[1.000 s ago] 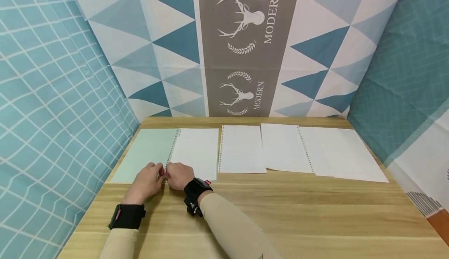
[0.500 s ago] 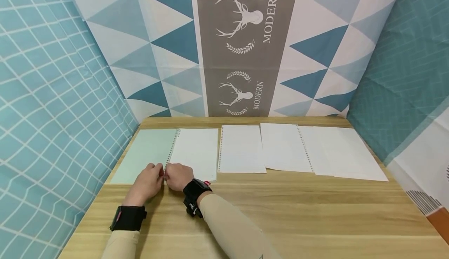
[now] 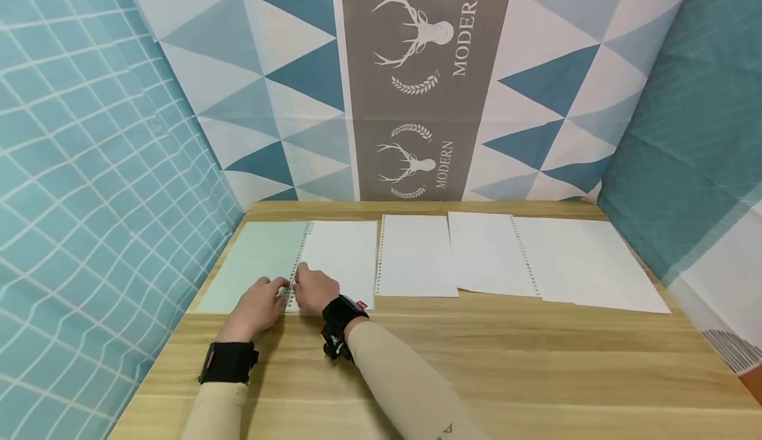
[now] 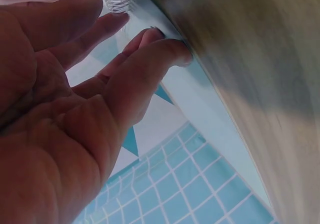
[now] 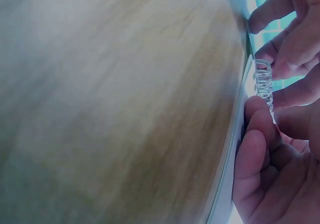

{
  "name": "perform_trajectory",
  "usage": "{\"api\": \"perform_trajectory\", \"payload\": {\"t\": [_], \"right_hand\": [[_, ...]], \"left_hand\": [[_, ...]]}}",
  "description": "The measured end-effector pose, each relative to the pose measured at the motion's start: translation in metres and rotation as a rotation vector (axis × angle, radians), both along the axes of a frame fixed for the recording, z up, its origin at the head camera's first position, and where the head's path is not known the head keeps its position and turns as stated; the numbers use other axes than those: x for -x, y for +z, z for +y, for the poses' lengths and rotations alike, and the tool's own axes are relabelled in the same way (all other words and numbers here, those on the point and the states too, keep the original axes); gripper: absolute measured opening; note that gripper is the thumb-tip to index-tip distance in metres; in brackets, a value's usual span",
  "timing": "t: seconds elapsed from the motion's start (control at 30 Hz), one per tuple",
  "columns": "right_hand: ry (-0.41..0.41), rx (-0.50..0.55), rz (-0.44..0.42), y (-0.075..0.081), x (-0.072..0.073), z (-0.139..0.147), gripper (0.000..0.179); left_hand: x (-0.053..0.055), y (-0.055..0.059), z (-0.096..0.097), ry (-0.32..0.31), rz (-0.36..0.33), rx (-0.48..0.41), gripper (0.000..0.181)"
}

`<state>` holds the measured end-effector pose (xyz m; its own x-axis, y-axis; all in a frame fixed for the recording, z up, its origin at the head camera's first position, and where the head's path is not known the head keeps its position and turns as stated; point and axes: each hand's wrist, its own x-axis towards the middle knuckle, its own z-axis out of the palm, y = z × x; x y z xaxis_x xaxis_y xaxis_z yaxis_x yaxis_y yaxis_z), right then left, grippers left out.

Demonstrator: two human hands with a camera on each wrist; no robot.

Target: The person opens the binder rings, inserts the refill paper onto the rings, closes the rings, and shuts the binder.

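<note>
One open spiral notebook (image 3: 342, 255) lies flat at the left end of the table (image 3: 506, 367). It has one smooth, pale green cover (image 3: 253, 248) on the left, white paper on the right, and one glossy spiral coil (image 5: 263, 76) between them. To its right lie at least four loose white sheets (image 3: 419, 258) in a row, some overlapping; rows of punched holes show along several edges. The overlaps make an exact count uncertain.

Two hands work at the coil's near end. The left hand (image 3: 256, 308) has its fingers loosely spread and apart, thumb at the cover's near edge. The right hand (image 3: 315, 291) is curled, its grip together on the coil; the exact contact is partly hidden. Two black wristbands (image 3: 227, 362) and two beige sleeves (image 3: 411, 384) are visible; both sleeves are cut off at the lower frame edge. The table has wood-grain texture.
</note>
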<state>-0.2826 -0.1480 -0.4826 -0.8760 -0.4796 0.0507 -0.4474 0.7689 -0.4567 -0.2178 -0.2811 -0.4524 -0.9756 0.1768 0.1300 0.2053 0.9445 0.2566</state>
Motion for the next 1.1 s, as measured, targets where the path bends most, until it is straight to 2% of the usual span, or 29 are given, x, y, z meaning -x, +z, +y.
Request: {"api": "perform_trajectory", "payload": {"t": [0.1, 0.3, 0.57, 0.83, 1.1], "right_hand": [[0.006, -0.029, 0.032, 0.003, -0.003, -0.001, 0.007], [0.020, -0.048, 0.102, 0.014, -0.004, 0.001, 0.005], [0.041, -0.031, 0.081, 0.004, -0.006, 0.000, 0.008], [0.019, -0.033, 0.082, 0.004, 0.000, -0.003, 0.013], [-0.030, -0.073, 0.078, -0.003, 0.002, -0.009, 0.013]], "left_hand": [[0.000, -0.001, -0.003, -0.006, -0.004, -0.001, 0.025], [0.005, 0.001, -0.005, -0.018, 0.030, 0.005, 0.028], [-0.003, -0.001, -0.002, -0.026, -0.021, 0.017, 0.032], [-0.001, 0.002, 0.003, -0.015, -0.030, 0.060, 0.034], [-0.003, 0.000, -0.002, -0.042, -0.032, 0.007, 0.038]]}}
